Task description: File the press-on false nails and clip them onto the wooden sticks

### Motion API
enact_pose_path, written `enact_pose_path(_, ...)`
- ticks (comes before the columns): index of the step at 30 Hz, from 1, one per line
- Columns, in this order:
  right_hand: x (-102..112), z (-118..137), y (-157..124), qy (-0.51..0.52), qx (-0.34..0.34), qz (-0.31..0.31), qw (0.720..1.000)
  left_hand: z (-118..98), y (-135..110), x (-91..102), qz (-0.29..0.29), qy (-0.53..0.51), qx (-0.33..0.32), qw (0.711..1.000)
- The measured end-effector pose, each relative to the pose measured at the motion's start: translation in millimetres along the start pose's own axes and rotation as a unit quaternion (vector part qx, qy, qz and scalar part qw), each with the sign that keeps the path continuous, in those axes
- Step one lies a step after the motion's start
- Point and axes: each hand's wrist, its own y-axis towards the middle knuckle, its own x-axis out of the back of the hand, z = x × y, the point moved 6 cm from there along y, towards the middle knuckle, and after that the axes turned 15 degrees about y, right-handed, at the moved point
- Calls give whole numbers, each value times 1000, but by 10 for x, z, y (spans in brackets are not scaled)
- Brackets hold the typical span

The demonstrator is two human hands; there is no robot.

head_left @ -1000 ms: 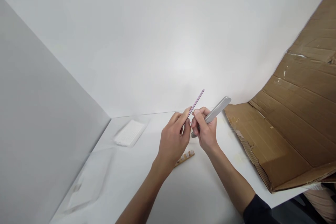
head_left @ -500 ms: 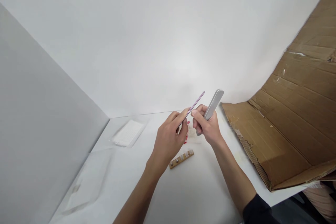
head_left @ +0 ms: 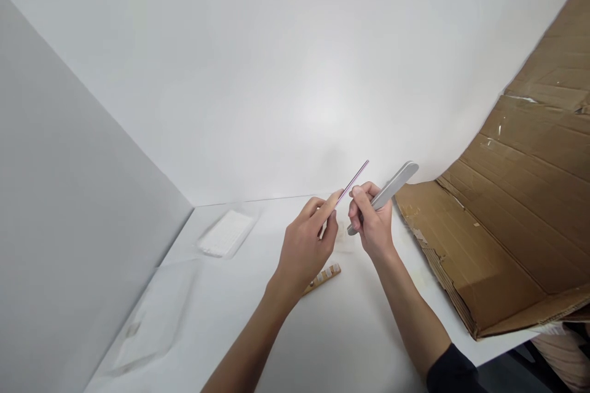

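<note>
My left hand (head_left: 305,247) is raised above the white table (head_left: 350,331), its fingers pinched on a thin pink nail file (head_left: 354,180) that points up and to the right. Just to its right, my right hand (head_left: 374,222) is closed round a thick grey buffer block (head_left: 389,191), whose rounded end sticks out toward the cardboard. The two hands are almost touching at the fingertips. Under my left hand a small wooden strip with pale nail tips (head_left: 323,277) lies on the table.
A clear bag of white pieces (head_left: 225,233) lies at the back left, and a flat clear plastic sleeve (head_left: 154,319) nearer on the left. A torn brown cardboard sheet (head_left: 502,221) covers the right side. White walls close in the back and left.
My right hand has tilted the grey buffer back down to the right after holding it more upright. Both hands have shifted slightly to the right. The wooden strip is partly hidden again.
</note>
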Motion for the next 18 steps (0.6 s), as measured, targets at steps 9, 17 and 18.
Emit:
enact_pose_path(9,-113,-177,-99,47,-44,-2,998,20,23,8,-13,-3,34,999)
enact_pose_path(17,-85,-157,-62,9,-48,34,998,47,45,9,11,-12,45,999)
enact_pose_path(18,-62,-130,-40,-2,-41,34,999,42,42,0,16,-19,44,999)
